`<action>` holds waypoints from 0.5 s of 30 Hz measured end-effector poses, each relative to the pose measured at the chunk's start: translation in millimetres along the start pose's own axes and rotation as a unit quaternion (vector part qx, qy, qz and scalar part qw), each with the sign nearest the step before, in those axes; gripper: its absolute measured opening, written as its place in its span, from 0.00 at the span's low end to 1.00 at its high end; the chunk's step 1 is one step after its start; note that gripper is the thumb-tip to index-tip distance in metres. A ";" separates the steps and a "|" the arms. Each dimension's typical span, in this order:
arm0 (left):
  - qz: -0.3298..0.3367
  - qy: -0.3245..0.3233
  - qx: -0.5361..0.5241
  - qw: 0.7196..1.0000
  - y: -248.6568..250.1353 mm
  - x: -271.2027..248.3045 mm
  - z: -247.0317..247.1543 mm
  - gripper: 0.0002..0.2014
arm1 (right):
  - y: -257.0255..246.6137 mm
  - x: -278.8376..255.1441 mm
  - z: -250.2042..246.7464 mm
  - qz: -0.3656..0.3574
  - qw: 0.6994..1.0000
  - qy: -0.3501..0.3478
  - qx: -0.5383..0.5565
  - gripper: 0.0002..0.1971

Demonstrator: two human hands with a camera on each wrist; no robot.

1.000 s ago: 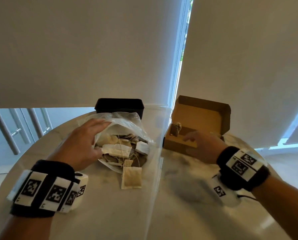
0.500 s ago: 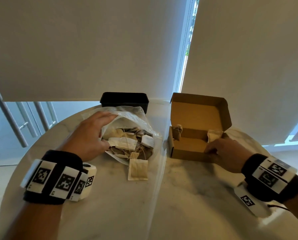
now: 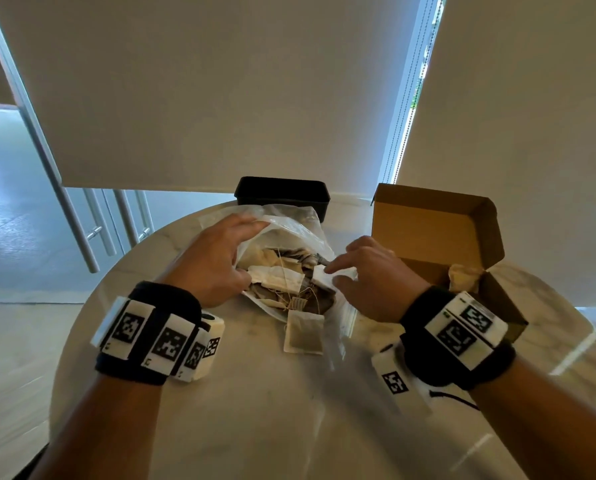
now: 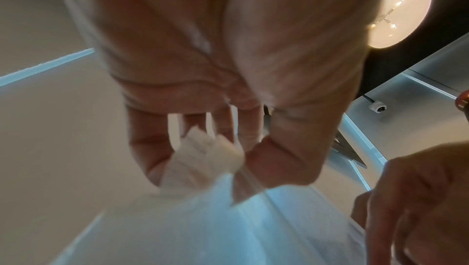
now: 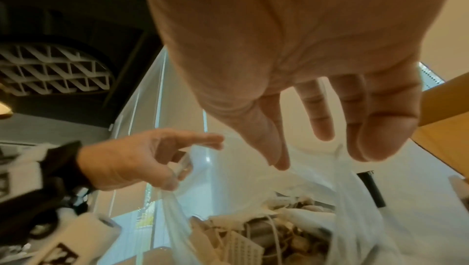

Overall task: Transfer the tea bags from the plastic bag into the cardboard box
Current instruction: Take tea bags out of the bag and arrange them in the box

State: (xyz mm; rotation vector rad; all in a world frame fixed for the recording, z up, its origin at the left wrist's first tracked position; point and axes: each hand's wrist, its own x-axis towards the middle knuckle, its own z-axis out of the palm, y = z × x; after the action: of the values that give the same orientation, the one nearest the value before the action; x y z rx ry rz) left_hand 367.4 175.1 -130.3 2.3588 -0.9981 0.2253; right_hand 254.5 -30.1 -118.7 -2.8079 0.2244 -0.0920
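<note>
Fingers of the left hand (image 3: pixel 216 258) pinch the clear plastic bag's (image 3: pixel 300 230) rim, holding it agape. Right hand (image 3: pixel 372 275) hovers relaxed, grasping nothing, over the paper tea bags (image 3: pixel 279 278) near the brown cardboard box (image 3: pixel 438 233).

A black container (image 3: pixel 282 192) sits at the round marble table's (image 3: pixel 241 420) far edge — roller blinds (image 3: pixel 220 84) behind.

Head view looks forward and down over the tabletop (image 3: pixel 255 410) from behind both wrists. Each wrist view sits close under its palm, facing along the fingers and upward. All three share the plastic bag (image 3: pixel 289 230) (image 4: pixel 203 219) (image 5: pixel 253 169).
</note>
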 end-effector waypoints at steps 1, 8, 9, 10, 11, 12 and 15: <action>0.001 -0.001 0.002 1.000 -0.5 -0.4 0.1 0.38 | -0.3 4.5 0.0 0.010 1.000 0.005 0.000 0.16; 0.029 0.053 0.049 0.997 20.2 -6.1 -7.6 0.21 | 7.2 11.6 6.9 0.044 0.998 0.041 0.037 0.19; 0.038 0.063 0.056 0.996 27.3 -6.7 -8.7 0.16 | 8.1 11.3 7.4 0.044 0.997 0.039 0.043 0.19; 0.049 0.055 0.061 0.995 34.8 -7.3 -8.7 0.12 | 9.2 11.3 8.0 0.044 0.997 0.037 0.046 0.19; 0.061 0.025 0.065 0.996 42.4 -7.3 -6.8 0.10 | 10.6 11.9 8.6 0.043 0.997 0.037 0.047 0.19; 0.070 -0.022 0.072 0.995 49.3 -6.4 -3.0 0.09 | 12.1 12.8 9.0 0.040 0.998 0.036 0.045 0.19; 0.073 -0.161 0.129 0.976 62.5 1.9 15.2 0.11 | 15.5 16.0 9.7 0.034 0.999 0.026 0.030 0.18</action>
State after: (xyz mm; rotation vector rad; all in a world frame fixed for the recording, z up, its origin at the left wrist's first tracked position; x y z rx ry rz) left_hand 323.9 130.2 -115.1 2.6142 -1.3696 0.0263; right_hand 268.9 -44.3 -132.2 -2.7369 0.3249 -0.1534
